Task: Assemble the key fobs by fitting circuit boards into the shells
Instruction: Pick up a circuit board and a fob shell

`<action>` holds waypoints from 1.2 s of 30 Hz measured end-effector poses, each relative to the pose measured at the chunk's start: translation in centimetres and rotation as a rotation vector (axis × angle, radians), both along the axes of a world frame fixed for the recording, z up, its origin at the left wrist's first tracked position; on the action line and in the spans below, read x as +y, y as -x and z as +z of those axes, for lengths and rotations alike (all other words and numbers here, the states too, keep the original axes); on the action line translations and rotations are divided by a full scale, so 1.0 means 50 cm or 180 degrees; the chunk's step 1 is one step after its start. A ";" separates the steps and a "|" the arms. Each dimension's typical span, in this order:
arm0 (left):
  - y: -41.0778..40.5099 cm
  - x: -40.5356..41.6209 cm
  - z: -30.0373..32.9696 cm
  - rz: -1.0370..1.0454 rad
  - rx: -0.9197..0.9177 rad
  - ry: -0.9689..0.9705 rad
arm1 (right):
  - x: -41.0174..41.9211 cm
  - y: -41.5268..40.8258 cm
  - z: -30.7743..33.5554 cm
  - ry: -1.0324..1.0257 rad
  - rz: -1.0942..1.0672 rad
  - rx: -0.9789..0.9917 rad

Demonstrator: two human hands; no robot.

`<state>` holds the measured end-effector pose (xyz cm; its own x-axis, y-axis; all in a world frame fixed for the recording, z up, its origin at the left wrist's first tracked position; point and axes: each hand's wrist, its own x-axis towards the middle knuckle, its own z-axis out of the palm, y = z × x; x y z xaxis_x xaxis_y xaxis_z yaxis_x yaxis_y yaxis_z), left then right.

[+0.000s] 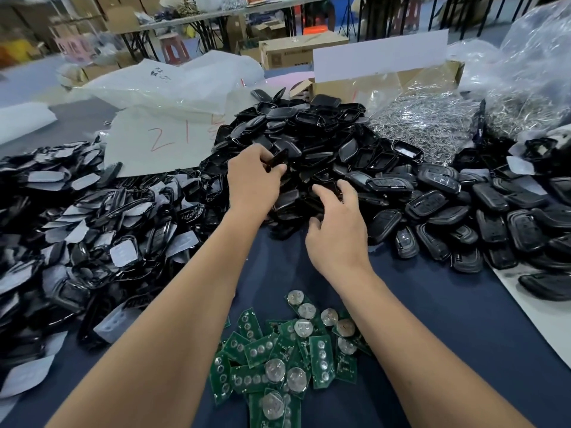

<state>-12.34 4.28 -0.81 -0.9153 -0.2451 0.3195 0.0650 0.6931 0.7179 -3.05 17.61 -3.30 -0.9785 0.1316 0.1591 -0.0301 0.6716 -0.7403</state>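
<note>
Two hands are working at the central heap of black shells [312, 143] on the blue tabletop [448, 319]. The left hand [251, 177] is pinching one shell piece [277, 159] above the heap, while the right hand [336, 230], fingers loosely spread, is resting against it. Green circuit boards [287, 350] are lying nearest the person, between the forearms.

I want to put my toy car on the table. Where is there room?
Bare blue cloth lies right of the green circuit boards, below the finished fobs. A smaller patch sits between the arms, under the right hand. Everywhere else is crowded: shell heap, film-backed pile.
</note>
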 end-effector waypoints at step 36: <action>-0.212 -0.130 -0.033 -0.0109 -0.0457 -0.2185 | -0.061 -0.043 -0.005 0.0664 0.2139 0.0859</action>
